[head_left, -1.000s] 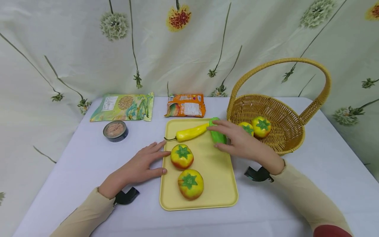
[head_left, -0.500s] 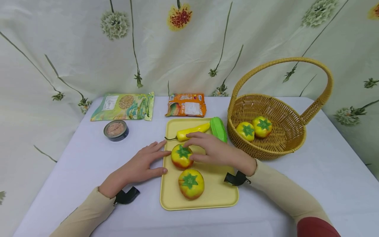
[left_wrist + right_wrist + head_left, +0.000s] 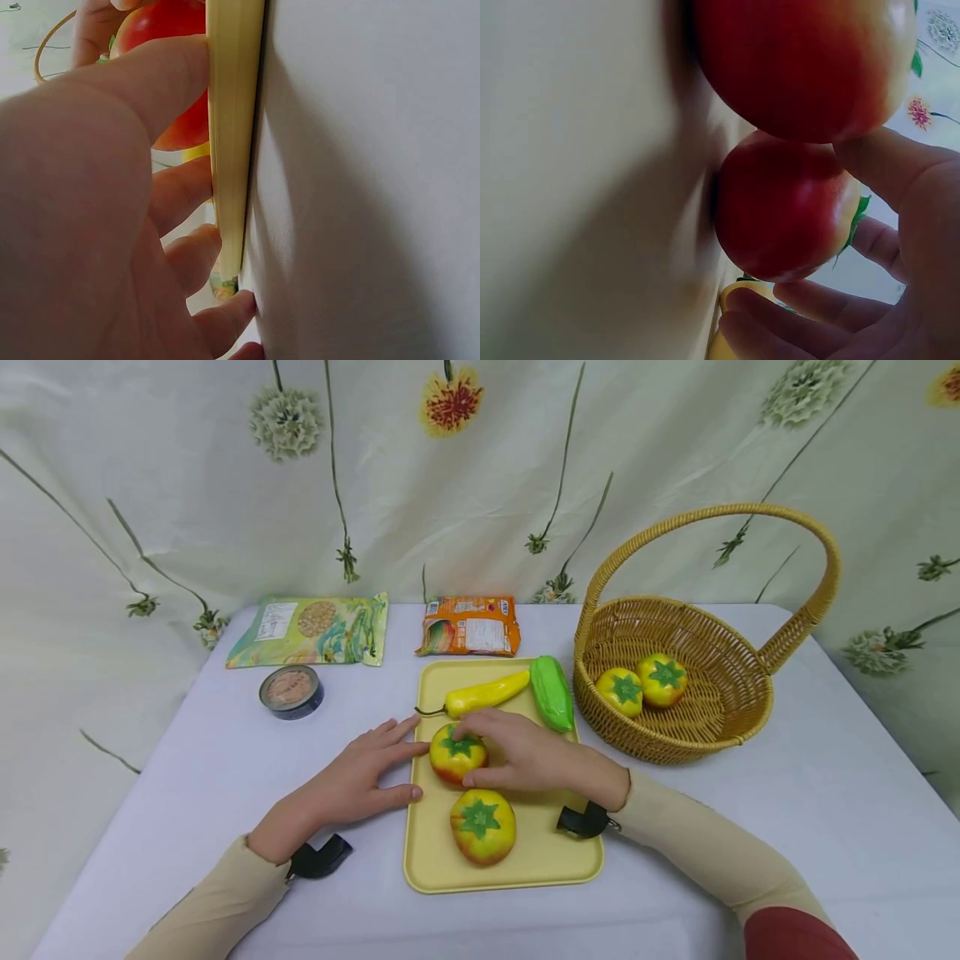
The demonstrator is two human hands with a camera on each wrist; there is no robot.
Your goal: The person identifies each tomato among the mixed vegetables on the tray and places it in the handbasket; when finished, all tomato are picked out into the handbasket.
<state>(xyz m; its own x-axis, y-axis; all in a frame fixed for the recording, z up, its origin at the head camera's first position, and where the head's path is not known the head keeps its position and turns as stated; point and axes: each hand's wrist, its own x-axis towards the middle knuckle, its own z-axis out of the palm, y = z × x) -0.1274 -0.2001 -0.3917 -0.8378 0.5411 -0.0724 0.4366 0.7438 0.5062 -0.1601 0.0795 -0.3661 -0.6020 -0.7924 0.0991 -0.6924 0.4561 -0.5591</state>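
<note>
My right hand (image 3: 525, 752) reaches over the tray and holds the upper persimmon (image 3: 452, 767), yellow and red with a green leafy cap. In the right wrist view, the thumb (image 3: 889, 161) lies on the near side and the fingers curl round the far side. The lower persimmon (image 3: 483, 835) sits just in front on the yellow tray (image 3: 543, 843). My left hand (image 3: 360, 777) lies with spread fingers against the tray's left edge; in the left wrist view its fingertips touch the rim (image 3: 234, 135).
A yellow pepper (image 3: 487, 693) and a green vegetable (image 3: 551, 693) lie at the tray's far end. Right of it stands a wicker basket (image 3: 720, 714) with two persimmons (image 3: 663, 681). A tin (image 3: 291, 691), a green packet (image 3: 309, 631) and an orange packet (image 3: 468, 627) lie behind.
My right hand has moved left and toward me, from the green vegetable to the upper persimmon, and its fingers have closed round it. The left hand has stayed put.
</note>
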